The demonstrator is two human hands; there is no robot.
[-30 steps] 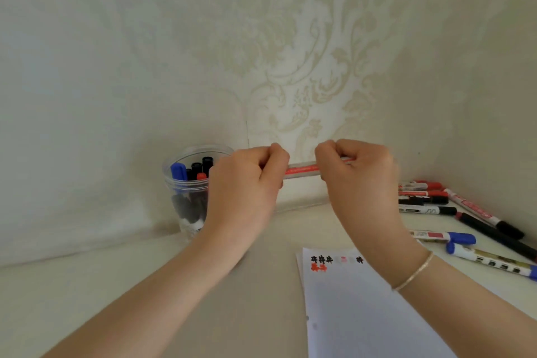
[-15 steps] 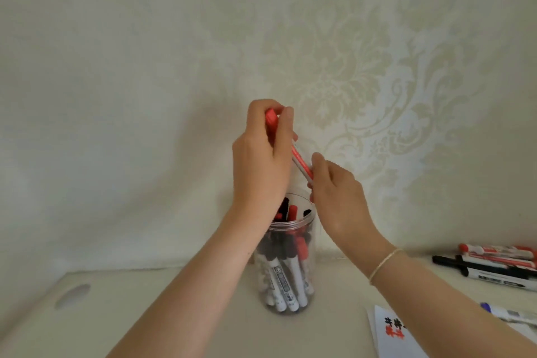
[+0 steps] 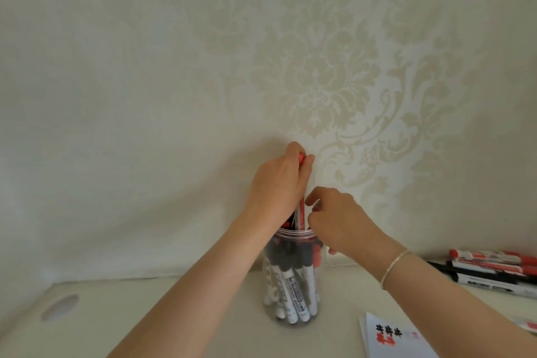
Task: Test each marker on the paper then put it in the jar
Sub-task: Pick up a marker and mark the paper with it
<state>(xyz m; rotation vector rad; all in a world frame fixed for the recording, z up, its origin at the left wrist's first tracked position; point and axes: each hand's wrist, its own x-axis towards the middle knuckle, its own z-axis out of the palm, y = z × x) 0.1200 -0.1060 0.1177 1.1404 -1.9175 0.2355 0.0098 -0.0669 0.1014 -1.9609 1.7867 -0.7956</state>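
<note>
Red-capped and nearly upright, the marker is the thing to watch in the head view: its long axis runs almost straight down, cap end high and lower end at the mouth of the clear plastic jar, so what remains looks like a plain downward slide. The left hand grips the upper part of the barrel, fingers curled round it with the red cap showing between thumb and forefinger. The right hand sits lower and just beside the rim, its fingertips curled in at the barrel; whether they truly pinch it or only steady it I cannot tell through the blur. The jar stands near the back edge of the pale desk, already crowded with markers, so the gap for this one is probably tight. Untested markers lie toward the right edge, and the paper with black and red test marks lies at the front right.
</note>
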